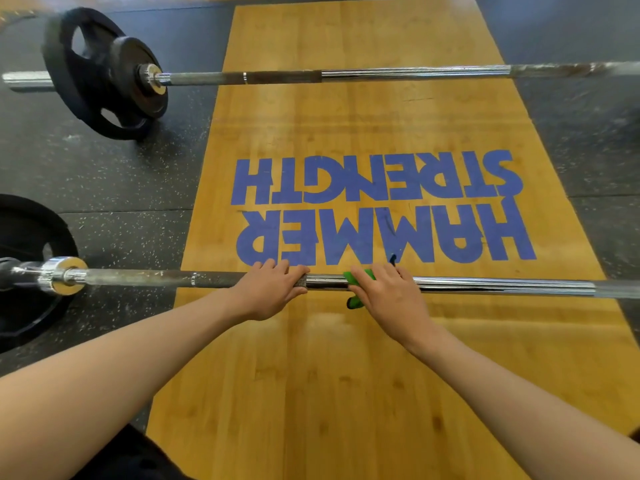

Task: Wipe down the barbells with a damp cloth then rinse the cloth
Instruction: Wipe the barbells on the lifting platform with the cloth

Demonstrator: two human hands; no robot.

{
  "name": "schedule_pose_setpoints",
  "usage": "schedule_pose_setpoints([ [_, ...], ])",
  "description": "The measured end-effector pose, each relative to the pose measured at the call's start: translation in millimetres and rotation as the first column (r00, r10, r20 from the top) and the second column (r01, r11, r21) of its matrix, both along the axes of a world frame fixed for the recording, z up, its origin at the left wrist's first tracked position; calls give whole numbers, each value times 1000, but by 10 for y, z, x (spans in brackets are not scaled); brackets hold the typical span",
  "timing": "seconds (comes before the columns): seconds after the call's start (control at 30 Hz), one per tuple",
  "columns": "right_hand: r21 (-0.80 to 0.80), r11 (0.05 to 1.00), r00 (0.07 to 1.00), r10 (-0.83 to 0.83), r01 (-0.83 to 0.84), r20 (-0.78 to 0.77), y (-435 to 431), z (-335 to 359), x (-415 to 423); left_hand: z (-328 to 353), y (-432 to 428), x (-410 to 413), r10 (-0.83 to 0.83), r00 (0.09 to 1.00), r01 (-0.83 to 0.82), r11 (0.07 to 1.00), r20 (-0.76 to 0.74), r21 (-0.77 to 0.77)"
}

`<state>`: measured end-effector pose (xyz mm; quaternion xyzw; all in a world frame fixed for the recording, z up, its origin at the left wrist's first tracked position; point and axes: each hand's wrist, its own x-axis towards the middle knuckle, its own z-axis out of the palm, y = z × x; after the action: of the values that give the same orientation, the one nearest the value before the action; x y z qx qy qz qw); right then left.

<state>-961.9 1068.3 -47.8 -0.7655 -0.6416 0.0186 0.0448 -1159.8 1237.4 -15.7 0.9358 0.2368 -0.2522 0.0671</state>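
Wooden platform [346,375] carries the near barbell [502,285] across the lower frame. Our left hand [270,292] curls its fingers round it; our right hand [384,292] wraps the soft green cloth [353,278] on its smooth shaft. We judge it heavy and stiff.

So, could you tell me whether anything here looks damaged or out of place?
Nothing is askew or spilled. The near barbell shows pale blotchy marks left of the left hand, unlike the shiny stretch beyond the right hand and its green cloth.
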Motion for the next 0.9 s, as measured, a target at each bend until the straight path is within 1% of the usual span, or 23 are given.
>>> schedule_pose_setpoints([
  [0.03, 13, 1000, 1000, 15, -15, 25, -112, -16, 105, -3, -4, -4, 1, 1000, -1, 1000, 4, 0],
  [0.1, -19, 999, 999, -35, 36, 27, -274, 19, 321, 5, 1, -1, 2, 1000, -2, 1000, 4, -17],
  [0.17, -74, 983, 986, -167, 168, 29, -310, 68, 472, 9, 11, 8, -1, 1000, 1, 999, -9, -34],
  [0.23, -182, 926, 941, -337, 332, 1, -163, 136, 522, 1, 19, 24, -2, 1000, 1, 999, -21, -40],
  [0.27, -233, 900, 928, -371, 369, 38, -57, 146, 480, 3, 24, 30, 0, 1000, -1, 999, -23, -41],
  [0.33, -275, 879, 920, -386, 390, 73, 172, 200, 255, 2, 28, 30, 2, 1000, -2, 999, -17, -33],
  [0.37, -274, 883, 922, -386, 381, 37, 277, 228, 93, 7, 23, 31, 1, 1000, -1, 1000, -13, -24],
  [0.43, -276, 916, 950, -312, 292, -30, 468, 231, -256, 20, 22, 36, -1, 1000, 1, 1000, -18, -12],
  [0.47, -262, 924, 950, -304, 278, -65, 542, 216, -399, 25, 23, 43, 0, 1000, 0, 1000, -22, -13],
  [0.53, -163, 945, 945, -305, 284, -122, 573, 150, -533, 39, 26, 56, 5, 1000, -5, 1000, -26, -17],
  [0.57, -83, 965, 962, -255, 247, -101, 519, 103, -516, 46, 29, 58, 8, 1000, -8, 1000, -25, -19],
  [0.6, -46, 980, 978, -198, 196, -58, 418, 56, -457, 49, 33, 58, 10, 1000, -11, 1000, -21, -24],
  [0.63, -26, 990, 990, -141, 140, -12, 293, 8, -351, 50, 33, 52, 12, 1000, -13, 999, -18, -30],
  [0.67, -23, 992, 992, -122, 122, 9, 167, 20, -215, 48, 31, 46, 15, 1000, -15, 999, -17, -34],
  [0.7, -15, 992, 991, -128, 128, 34, 70, 25, -67, 40, 32, 40, 17, 1000, -17, 999, -18, -39],
  [0.77, -97, 974, 978, -198, 205, 72, -57, 80, 169, 32, 36, 37, 16, 1000, -18, 999, -23, -51],
  [0.87, -194, 894, 914, -400, 405, 66, 51, 177, 226, 38, 40, 47, 4, 999, -6, 998, -36, -60],
  [0.9, -240, 870, 902, -427, 431, 70, 135, 201, 159, 48, 42, 49, 1, 999, -4, 998, -42, -63],
])
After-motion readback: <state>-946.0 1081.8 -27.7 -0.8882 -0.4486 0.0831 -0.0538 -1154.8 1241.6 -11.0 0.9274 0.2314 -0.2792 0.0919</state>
